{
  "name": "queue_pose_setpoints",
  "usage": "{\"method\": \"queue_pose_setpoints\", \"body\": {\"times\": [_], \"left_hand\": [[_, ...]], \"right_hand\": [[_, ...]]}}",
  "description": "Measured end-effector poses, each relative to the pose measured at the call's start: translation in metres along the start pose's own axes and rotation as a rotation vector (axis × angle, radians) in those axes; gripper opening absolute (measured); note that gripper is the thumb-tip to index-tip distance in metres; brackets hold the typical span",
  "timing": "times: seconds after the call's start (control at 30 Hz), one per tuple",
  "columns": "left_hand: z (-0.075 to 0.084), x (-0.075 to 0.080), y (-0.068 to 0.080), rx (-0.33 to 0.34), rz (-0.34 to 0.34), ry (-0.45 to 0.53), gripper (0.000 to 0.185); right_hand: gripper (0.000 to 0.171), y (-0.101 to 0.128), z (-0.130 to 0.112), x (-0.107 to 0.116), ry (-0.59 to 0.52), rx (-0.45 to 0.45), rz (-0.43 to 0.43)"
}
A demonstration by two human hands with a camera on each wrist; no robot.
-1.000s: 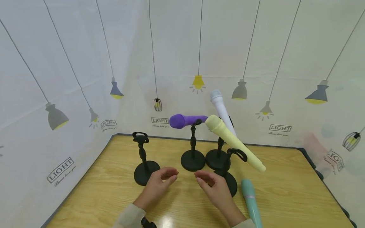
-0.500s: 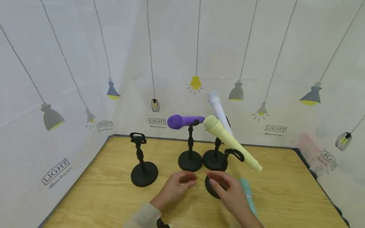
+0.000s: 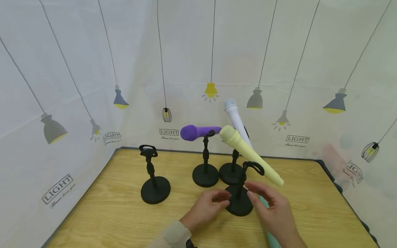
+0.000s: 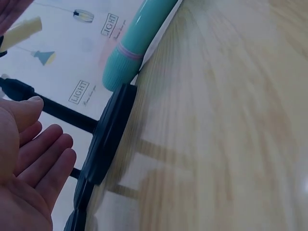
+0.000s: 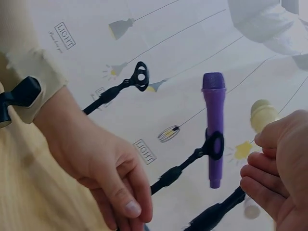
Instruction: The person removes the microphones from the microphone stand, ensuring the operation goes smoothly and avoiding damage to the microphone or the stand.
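A black desktop microphone stand [image 3: 239, 201] stands at the front, between my two hands. At its clip a pale yellow microphone [image 3: 251, 151] slants down to the right. My left hand [image 3: 209, 208] is left of the round base, its fingers loosely bent with nothing in them. On the other side my right hand [image 3: 276, 210] has thumb and fingers apart beside the stand's pole; whether it touches is unclear. A teal microphone [image 4: 130, 53] lies on the table, partly covered by my right hand in the head view.
Behind, a purple microphone [image 3: 200, 132] rests in one stand [image 3: 205, 175] and a white microphone [image 3: 237, 119] leans at another [image 3: 230, 174]. A further stand [image 3: 155, 190], its clip unfilled, is on the left. A lamp-printed sheet [image 3: 186, 51] surrounds the wooden table [image 3: 108, 210].
Both hands have moved right, from between the left and front stands to either side of the front one. The right hand now covers more of the teal microphone. The head view has shifted slightly.
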State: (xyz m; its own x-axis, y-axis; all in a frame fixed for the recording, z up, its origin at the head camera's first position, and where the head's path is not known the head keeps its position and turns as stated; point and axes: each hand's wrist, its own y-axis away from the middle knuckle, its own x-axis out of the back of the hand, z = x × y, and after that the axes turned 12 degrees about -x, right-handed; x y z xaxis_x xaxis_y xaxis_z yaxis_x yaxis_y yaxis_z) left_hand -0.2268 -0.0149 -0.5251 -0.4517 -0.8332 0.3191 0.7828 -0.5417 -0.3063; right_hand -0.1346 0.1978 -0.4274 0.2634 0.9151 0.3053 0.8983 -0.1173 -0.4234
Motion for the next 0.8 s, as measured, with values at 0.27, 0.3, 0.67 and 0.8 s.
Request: {"method": "queue_pose_setpoints", "body": {"times": [0.27,0.3,0.67,0.8], "left_hand": [[0.005,-0.014,-0.012,0.033,0.013,0.006,0.039],[0.004,-0.016,-0.013,0.032,0.013,0.009,0.039],[0.002,-0.019,-0.024,0.039,0.017,-0.020,0.044],[0.001,-0.024,-0.031,0.034,0.008,-0.039,0.047]], "right_hand": [[0.040,-0.014,-0.017,0.020,0.009,0.159,0.054],[0.040,-0.015,-0.019,0.022,0.015,0.166,0.057],[0.042,-0.031,-0.026,0.030,-0.026,0.247,0.103],[0.039,-0.036,-0.029,0.032,0.004,0.216,0.116]]}}
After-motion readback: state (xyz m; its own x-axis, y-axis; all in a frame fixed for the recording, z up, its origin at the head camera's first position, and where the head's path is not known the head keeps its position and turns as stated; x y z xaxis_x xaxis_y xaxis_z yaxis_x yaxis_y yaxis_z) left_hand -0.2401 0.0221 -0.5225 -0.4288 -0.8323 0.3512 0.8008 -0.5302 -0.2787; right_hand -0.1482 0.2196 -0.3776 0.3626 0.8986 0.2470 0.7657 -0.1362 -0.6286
